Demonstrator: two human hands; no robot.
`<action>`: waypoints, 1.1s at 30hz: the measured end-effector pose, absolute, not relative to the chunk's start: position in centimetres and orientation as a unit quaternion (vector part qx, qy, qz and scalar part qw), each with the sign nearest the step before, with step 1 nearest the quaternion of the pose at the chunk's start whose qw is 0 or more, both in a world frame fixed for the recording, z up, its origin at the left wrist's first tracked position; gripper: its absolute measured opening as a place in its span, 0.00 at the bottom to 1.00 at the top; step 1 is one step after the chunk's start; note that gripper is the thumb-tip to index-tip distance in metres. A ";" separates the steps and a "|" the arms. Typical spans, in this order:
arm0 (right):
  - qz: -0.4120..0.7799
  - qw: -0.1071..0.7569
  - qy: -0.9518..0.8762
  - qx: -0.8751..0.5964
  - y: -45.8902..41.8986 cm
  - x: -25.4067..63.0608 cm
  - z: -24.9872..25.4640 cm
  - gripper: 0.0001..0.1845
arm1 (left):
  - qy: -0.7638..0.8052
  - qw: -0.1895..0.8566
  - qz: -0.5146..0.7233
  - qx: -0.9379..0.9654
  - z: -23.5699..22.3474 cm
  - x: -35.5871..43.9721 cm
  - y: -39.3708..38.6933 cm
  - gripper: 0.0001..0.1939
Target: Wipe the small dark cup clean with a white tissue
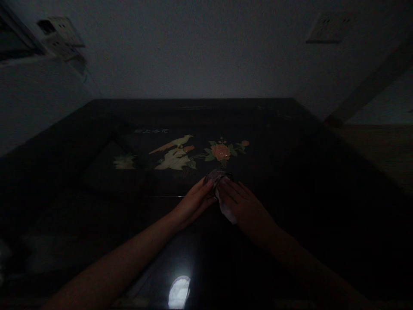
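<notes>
My left hand (195,201) and my right hand (240,203) meet near the middle of a dark, glossy tabletop (155,241). Between their fingertips is a dark, shiny, crumpled-looking thing (215,175), whose kind the dim light does not show. My left fingers close against its near left side. A white cloth or tissue (227,212) sticks out from under my right hand, whose fingers press on it and against the shiny thing. Just beyond my hands, the tabletop bears a picture of a bird (176,144) and an orange flower (221,152).
A pale wall (193,56) stands behind the table's far edge. Socket plates are on the wall at the right (331,28) and upper left (66,32), with a dark plug (47,26) in the left group. A bright reflection lies on the near tabletop.
</notes>
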State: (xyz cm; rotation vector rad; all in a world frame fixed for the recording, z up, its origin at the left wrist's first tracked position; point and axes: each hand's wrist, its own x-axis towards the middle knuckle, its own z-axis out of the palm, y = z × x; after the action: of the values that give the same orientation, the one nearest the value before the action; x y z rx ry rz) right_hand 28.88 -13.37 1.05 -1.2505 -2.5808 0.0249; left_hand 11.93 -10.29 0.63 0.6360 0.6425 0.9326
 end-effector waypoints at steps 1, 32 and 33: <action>0.015 0.137 -0.892 -0.430 -13.4 28.8 1.0 0.27 | 0.299 0.797 0.434 0.295 0.6 11.9 -10.3 0.18; 0.056 0.198 -0.879 -0.431 -13.7 28.6 0.7 0.28 | 0.305 0.793 0.427 0.309 0.4 11.6 -10.3 0.18; 0.034 0.186 -0.882 -0.432 -13.6 28.7 0.8 0.27 | 0.304 0.795 0.427 0.307 0.4 11.6 -10.3 0.17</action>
State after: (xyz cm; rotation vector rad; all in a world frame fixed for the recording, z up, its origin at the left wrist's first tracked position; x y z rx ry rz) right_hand 28.68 -13.65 0.77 -1.2180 -2.4836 0.0972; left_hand 11.60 -10.26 0.38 0.6591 0.6537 0.9173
